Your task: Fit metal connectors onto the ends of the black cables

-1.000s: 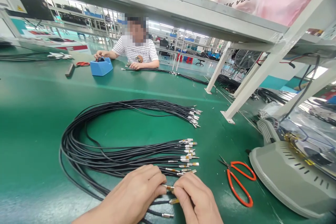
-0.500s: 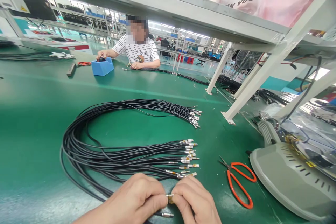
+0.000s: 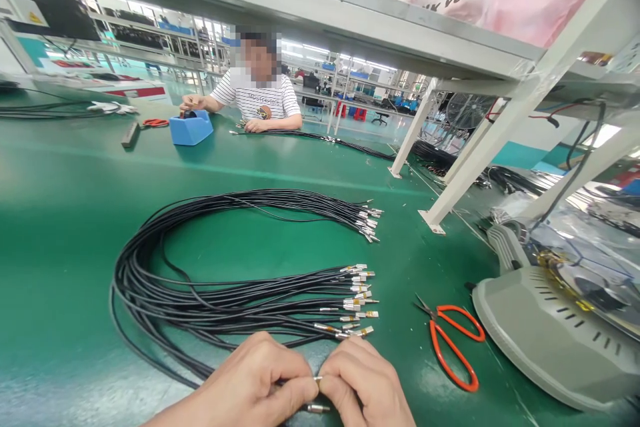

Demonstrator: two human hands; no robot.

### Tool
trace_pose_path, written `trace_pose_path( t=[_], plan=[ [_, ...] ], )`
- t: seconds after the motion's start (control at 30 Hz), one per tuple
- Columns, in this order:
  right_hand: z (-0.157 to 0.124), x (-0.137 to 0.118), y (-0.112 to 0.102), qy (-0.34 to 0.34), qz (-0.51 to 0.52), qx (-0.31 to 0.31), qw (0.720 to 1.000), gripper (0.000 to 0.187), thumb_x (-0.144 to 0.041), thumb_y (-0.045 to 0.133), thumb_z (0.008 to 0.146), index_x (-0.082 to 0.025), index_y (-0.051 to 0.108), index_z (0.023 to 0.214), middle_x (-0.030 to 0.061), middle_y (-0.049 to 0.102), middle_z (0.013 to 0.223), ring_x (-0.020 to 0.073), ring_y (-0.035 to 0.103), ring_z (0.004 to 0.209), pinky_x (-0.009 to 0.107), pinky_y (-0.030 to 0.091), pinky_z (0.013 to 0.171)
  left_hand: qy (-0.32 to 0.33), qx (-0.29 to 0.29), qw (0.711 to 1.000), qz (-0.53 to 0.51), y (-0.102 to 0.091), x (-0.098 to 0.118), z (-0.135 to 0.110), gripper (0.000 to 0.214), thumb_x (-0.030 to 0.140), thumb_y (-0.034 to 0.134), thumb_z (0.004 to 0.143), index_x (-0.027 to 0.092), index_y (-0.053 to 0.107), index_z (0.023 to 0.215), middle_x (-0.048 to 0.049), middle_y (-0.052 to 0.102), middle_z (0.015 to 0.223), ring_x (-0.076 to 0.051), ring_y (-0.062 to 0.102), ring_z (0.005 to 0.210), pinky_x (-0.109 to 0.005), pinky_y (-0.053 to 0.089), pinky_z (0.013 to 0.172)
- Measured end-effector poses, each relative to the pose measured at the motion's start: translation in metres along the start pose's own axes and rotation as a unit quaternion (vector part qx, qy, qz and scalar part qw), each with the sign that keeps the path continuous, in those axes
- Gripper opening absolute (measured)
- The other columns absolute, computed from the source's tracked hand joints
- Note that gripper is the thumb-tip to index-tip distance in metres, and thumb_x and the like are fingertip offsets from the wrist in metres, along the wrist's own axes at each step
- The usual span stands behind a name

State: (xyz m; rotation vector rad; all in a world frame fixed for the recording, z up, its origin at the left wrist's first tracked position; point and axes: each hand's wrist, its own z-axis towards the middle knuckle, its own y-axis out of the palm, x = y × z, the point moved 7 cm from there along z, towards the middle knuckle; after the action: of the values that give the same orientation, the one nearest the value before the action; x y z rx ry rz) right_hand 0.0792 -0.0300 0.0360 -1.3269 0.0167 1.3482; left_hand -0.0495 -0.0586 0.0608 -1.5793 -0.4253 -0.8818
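Close to the bench's near edge, my left hand (image 3: 265,377) is closed, its thumb and finger pinching the metal connector (image 3: 317,380) of a black cable. My right hand (image 3: 367,377) pinches amber tape at the connector's tip; the fingers hide most of both. Just below them lies another silver connector (image 3: 318,407). Beyond my hands a bundle of black cables (image 3: 145,260) curves in a U, open to the right. Several silver connector ends (image 3: 361,293), some with amber tape, finish its near arm. More ends (image 3: 369,221) finish the far arm.
Orange-handled scissors (image 3: 454,347) lie right of my hands, beside a grey-green machine (image 3: 550,340). White shelf legs (image 3: 480,140) stand on the green bench (image 3: 60,227), under a low overhead shelf (image 3: 300,7). Across from me a person (image 3: 263,97) sits by a blue tape dispenser (image 3: 191,130).
Both hands have shifted slightly, and the fingertips have come closer together over the connector, so less amber tape shows. The view has turned a little. The cable bundle lies as before.
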Motion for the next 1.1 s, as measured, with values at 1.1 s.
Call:
trace_pose_path(
  t=[1.1],
  plan=[
    [-0.002,-0.005,-0.03,0.043,-0.019,-0.044,0.998,0.023,-0.03,0.049,0.099,-0.023,0.061,0.08,-0.0023,0.064,0.077,0.0116,0.06,0.072,0.02,0.046,0.064,-0.033,-0.077,0.993,-0.082,0.01,-0.011,0.004,0.037,0.042,0.044,0.101,0.02,0.064,0.079,0.0047,0.057,0.077,-0.013,0.053,0.079,-0.02,0.037,0.075]
  ],
)
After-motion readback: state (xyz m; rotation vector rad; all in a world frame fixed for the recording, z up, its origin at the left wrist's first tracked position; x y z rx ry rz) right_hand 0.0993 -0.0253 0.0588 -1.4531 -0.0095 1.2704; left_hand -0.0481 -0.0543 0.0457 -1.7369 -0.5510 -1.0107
